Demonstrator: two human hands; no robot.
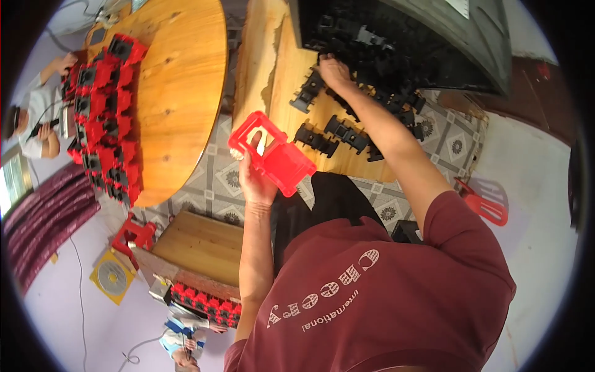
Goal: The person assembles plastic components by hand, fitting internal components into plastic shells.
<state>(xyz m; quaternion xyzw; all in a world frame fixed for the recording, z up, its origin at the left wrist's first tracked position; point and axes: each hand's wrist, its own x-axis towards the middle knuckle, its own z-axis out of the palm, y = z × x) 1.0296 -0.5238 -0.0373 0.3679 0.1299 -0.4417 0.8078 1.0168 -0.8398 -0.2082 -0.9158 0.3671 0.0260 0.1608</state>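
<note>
My left hand point(258, 184) grips a red plastic frame point(291, 166) with a square opening, holding it up between my body and the wooden table. My right hand point(335, 70) reaches to the mouth of a large black bin point(403, 31), its fingers bent down among dark plastic parts; what is in them cannot be made out. Just below that hand lies a black plastic part point(307, 91) with notched ends. Nearer to me on the table are a similar black part point(316, 140) and another black part point(347, 132). More are heaped inside the bin.
On a round wooden table point(180, 74) at left stand rows of red-and-black assemblies point(102, 118); a person point(40, 121) works there. Another person point(185, 335) sits beyond a wooden bench point(201, 245) with more assemblies. A red stool point(486, 204) is at right.
</note>
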